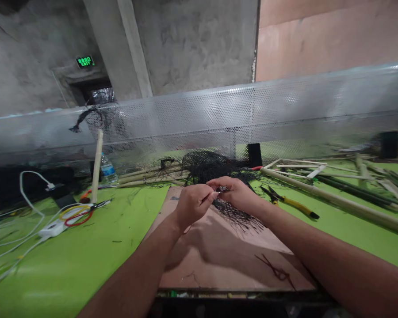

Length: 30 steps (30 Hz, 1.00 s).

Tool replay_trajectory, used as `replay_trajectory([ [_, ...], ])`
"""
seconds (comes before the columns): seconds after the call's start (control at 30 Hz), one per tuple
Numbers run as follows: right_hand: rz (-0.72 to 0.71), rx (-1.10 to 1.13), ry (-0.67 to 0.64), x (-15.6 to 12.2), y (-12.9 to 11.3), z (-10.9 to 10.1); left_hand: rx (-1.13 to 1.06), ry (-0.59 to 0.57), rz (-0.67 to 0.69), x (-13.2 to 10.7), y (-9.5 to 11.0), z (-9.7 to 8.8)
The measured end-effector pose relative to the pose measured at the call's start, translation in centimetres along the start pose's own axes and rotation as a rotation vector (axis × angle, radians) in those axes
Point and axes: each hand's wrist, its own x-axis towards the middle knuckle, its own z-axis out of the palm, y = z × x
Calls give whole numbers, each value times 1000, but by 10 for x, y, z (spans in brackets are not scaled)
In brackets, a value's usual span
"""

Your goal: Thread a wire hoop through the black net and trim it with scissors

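Note:
Over a brown board (199, 274), my left hand (196, 202) is closed with its thumb and fingers pinched. Close against it, my right hand (235, 193) is also closed, its fingertips meeting the left ones. Both pinch the end of a bundle of thin black strands (237, 215), which fans out below my right hand; the exact grip is hidden by the fingers. Behind my hands lies a dark heap of black netting (212, 163). A few loose dark strands (278, 271) rest on the board, in the shadow of my arms.
To the right lie yellow-handled pliers (293, 205), a long pale pole (338, 201) and a thin stick frame (298, 167). On the left are a water bottle (108, 170), an upright stick (97, 165) and a white power strip (53, 227) with cables. A perforated metal screen (192, 115) stands behind.

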Motion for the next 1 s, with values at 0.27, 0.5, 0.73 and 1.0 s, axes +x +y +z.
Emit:
replay_trajectory([
  [0.27, 213, 513, -46, -2, -2, -3, 347, 35, 276, -3, -8, 1],
  [0.5, 223, 711, 88, -2, 0, 5, 241, 32, 196, -2, -3, 0],
  [0.73, 21, 769, 179, -2, 5, 10, -251, 105, -319, 5, 1, -2],
  [1.0, -96, 486, 156, -5, 9, 13, -526, 205, -570, 9, -5, 7],
])
